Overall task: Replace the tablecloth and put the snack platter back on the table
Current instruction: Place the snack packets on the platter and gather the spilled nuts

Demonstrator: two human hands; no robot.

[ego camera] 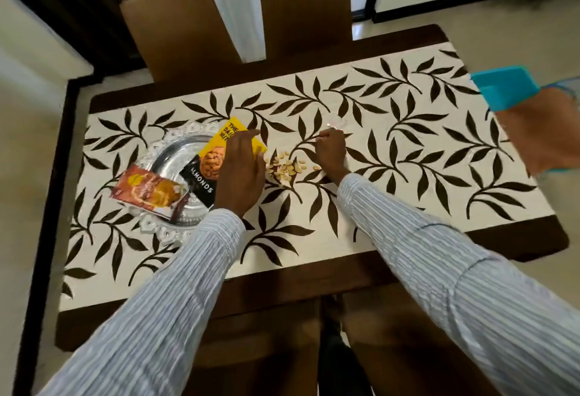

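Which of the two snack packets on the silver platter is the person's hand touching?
The yellow-and-black almonds packet: the left hand rests on its right edge. The red-orange packet lies untouched at the platter's left.

Left hand gripped the almond packet over the silver platter. Right hand pinched something small beside loose nuts on the leaf-print tablecloth.

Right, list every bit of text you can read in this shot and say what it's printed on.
"THE DAIL... NUT...": yellow top of the almond packet, partly hidden by the left hand.
"ALMONDS": black lower part of the same packet.
Red-orange snack packet on the silver platter: its print is too blurred to read.
No other text shows.
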